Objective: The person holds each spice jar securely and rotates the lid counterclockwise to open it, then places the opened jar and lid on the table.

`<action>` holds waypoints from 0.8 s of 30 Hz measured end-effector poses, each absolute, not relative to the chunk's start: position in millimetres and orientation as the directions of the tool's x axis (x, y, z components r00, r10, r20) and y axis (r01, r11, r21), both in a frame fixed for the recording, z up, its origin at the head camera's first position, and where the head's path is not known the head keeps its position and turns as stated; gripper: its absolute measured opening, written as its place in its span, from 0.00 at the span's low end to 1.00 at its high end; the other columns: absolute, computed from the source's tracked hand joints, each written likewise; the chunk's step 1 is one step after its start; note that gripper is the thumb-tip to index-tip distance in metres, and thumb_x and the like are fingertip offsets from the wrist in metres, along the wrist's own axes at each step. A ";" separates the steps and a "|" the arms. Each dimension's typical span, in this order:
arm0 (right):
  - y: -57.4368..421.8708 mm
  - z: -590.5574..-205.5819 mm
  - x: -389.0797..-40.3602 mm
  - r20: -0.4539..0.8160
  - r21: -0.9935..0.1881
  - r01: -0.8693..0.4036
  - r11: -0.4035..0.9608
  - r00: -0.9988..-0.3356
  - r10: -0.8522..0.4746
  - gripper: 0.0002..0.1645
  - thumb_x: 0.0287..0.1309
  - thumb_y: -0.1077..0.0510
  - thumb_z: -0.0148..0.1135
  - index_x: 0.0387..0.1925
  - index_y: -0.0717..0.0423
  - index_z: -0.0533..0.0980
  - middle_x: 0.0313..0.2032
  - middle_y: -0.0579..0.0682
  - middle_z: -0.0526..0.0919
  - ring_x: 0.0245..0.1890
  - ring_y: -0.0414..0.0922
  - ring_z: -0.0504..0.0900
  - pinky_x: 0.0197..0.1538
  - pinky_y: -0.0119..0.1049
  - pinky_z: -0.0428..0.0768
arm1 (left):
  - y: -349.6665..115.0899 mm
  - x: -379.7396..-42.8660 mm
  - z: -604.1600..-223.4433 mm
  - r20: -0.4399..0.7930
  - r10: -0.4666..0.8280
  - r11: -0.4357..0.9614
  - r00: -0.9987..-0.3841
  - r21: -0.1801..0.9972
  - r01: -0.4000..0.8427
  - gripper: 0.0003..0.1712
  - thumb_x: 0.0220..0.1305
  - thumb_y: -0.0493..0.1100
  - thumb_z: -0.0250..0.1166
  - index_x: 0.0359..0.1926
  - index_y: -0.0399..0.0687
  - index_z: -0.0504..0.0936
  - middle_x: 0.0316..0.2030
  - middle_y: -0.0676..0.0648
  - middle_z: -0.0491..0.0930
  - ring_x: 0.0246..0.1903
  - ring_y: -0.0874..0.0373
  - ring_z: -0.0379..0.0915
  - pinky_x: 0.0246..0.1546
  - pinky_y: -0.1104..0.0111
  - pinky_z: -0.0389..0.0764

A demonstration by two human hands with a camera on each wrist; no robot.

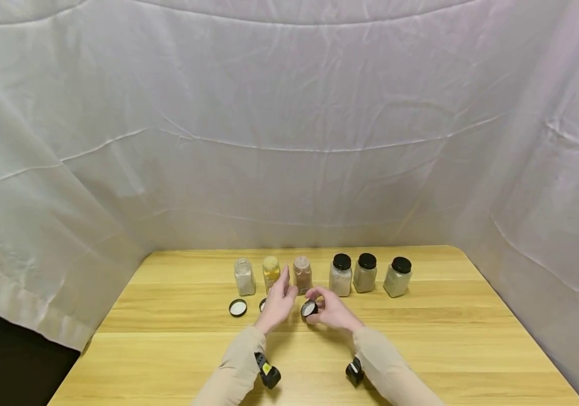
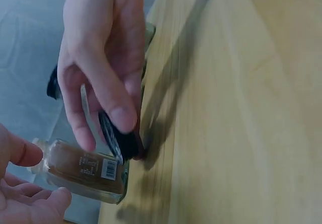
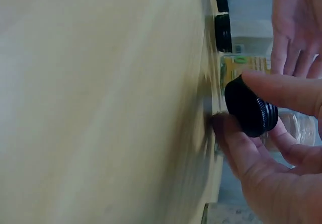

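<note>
My right hand [image 1: 335,312] pinches a black screw lid [image 1: 309,308] between thumb and fingers, its white inner face showing in the head view. In the right wrist view the lid [image 3: 245,106] is tilted on edge near the tabletop. Just behind is an uncapped jar of brown powder [image 1: 302,276], upright on the table. My left hand [image 1: 278,304] is beside this jar with its fingers extended. The left wrist view has its thumb and fingers [image 2: 54,200] near the jar's neck; whether they touch is unclear. An uncapped jar of yellow contents [image 1: 271,269] is partly behind the left hand.
Farther left is an uncapped jar of whitish contents [image 1: 244,277]. One black lid [image 1: 238,308] lies inner side up before it; another lid [image 1: 262,305] is partly covered by the left hand. Three black-capped jars, including a pale one [image 1: 340,276], stand to the right. A grey curtain [image 1: 289,186] hangs behind.
</note>
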State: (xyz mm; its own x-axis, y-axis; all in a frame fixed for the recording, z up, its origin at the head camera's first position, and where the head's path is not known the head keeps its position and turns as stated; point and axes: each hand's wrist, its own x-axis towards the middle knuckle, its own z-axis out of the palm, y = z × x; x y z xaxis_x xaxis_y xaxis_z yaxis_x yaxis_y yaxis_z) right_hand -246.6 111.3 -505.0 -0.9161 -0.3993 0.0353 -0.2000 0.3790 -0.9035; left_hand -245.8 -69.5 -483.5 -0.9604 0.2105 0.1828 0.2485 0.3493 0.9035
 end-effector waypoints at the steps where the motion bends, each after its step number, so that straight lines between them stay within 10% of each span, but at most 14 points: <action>1: 109.3 -505.3 -248.4 0.041 -0.889 -0.215 0.404 -0.917 -0.397 0.31 0.43 0.74 0.70 0.53 0.67 0.72 0.48 0.61 0.76 0.42 0.46 0.83 0.50 0.36 0.83 | -71.1 -242.9 -483.9 0.180 0.220 0.336 -0.959 0.909 0.248 0.35 0.76 0.37 0.48 0.77 0.29 0.48 0.72 0.23 0.56 0.70 0.31 0.61 0.72 0.45 0.66; 19: 100.3 -508.1 -247.5 0.362 -0.631 -0.432 0.645 -0.899 -0.248 0.22 0.46 0.69 0.74 0.46 0.64 0.79 0.43 0.60 0.85 0.40 0.53 0.82 0.44 0.45 0.83 | -84.2 -218.7 -499.9 0.204 0.224 0.253 -0.953 0.932 0.259 0.35 0.76 0.37 0.52 0.76 0.26 0.49 0.73 0.25 0.54 0.73 0.31 0.56 0.73 0.46 0.63; 24: 114.9 -499.2 -250.0 0.689 -0.590 -0.585 0.556 -0.724 -0.031 0.21 0.44 0.72 0.74 0.44 0.66 0.81 0.39 0.60 0.82 0.37 0.52 0.78 0.40 0.35 0.80 | -86.6 -215.9 -502.1 0.217 0.224 0.229 -0.950 0.936 0.268 0.35 0.75 0.35 0.53 0.75 0.26 0.50 0.74 0.25 0.54 0.74 0.31 0.55 0.74 0.47 0.61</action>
